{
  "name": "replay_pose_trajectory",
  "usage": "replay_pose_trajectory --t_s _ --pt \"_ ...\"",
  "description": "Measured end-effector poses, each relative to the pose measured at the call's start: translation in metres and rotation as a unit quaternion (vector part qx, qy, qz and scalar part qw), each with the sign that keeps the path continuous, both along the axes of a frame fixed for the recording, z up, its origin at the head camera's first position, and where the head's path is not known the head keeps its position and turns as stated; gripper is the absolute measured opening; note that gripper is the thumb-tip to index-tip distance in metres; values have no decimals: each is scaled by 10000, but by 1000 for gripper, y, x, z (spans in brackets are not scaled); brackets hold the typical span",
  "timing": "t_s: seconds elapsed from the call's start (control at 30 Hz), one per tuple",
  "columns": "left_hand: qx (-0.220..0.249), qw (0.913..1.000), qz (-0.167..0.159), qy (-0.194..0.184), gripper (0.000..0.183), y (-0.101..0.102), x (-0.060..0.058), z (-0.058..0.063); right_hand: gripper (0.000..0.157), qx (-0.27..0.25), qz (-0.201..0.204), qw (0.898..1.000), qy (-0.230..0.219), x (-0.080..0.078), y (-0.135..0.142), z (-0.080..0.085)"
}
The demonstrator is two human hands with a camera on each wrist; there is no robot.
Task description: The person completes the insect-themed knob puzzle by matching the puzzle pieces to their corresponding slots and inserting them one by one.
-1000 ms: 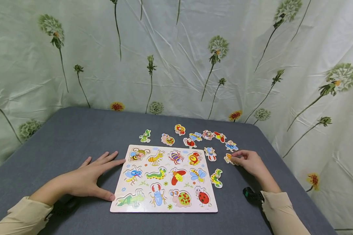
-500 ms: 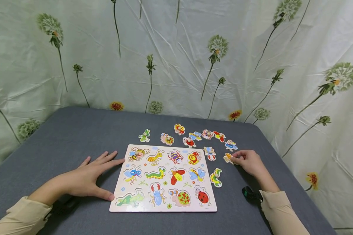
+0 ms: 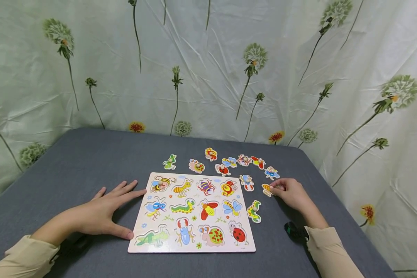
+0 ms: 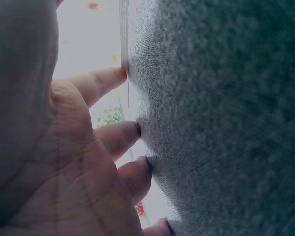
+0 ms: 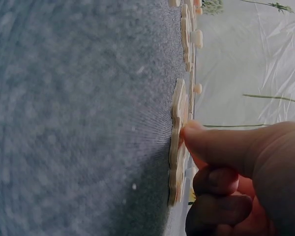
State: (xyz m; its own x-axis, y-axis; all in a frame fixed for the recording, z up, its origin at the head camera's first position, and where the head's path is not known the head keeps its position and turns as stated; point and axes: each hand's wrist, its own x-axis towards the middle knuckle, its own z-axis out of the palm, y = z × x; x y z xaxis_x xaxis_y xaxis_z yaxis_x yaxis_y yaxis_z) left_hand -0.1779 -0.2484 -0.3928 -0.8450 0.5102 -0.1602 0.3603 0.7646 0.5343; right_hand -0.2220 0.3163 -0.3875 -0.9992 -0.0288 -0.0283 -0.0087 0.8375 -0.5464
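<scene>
A wooden insect peg-puzzle board [image 3: 212,229] lies on the table in the head view. Beside its left edge my left hand [image 3: 94,212] rests with fingers spread; thumb tip and index fingertip touch the edge. In the left wrist view, the left hand [image 4: 73,147] has its fingertips on the cloth and against the board's side [image 4: 124,34]. Right of the board, my right hand [image 3: 293,195] pinches a yellow-orange striped insect puzzle piece [image 3: 266,189], partly hidden by the fingers. The right wrist view shows the thumb of the right hand [image 5: 231,162] against this piece [image 5: 177,147], low at the cloth.
Several knobbed pieces lie behind and right of the board, among them a green caterpillar [image 3: 254,211], a blue beetle [image 3: 246,182], a ladybird [image 3: 222,170] and a grasshopper [image 3: 169,162]. A bee piece [image 3: 161,184] sits in the board's top left recess. A flowered curtain [image 3: 208,77] hangs behind the table.
The head view has shifted slightly. Both hands stay almost in place, the left at the board's edge and the right on the striped insect puzzle piece.
</scene>
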Motion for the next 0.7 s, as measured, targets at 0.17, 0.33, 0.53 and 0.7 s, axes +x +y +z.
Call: replay_pose_trajectory --t_s 0.17,0.33,0.53,0.7 --pt "-34 10000 20 -24 115 1 0 0 26 -26 405 9992 39 -1 0 0" --pt "-48 10000 -11 -9 115 1 -1 0 28 -283 519 9982 -17 1 2 0" --pt "-50 10000 -62 31 115 0 -1 0 28 -581 445 9972 -159 2 2 -2" --pt "29 9999 -122 78 114 -1 0 0 28 -623 289 9973 -255 1 -1 -1"
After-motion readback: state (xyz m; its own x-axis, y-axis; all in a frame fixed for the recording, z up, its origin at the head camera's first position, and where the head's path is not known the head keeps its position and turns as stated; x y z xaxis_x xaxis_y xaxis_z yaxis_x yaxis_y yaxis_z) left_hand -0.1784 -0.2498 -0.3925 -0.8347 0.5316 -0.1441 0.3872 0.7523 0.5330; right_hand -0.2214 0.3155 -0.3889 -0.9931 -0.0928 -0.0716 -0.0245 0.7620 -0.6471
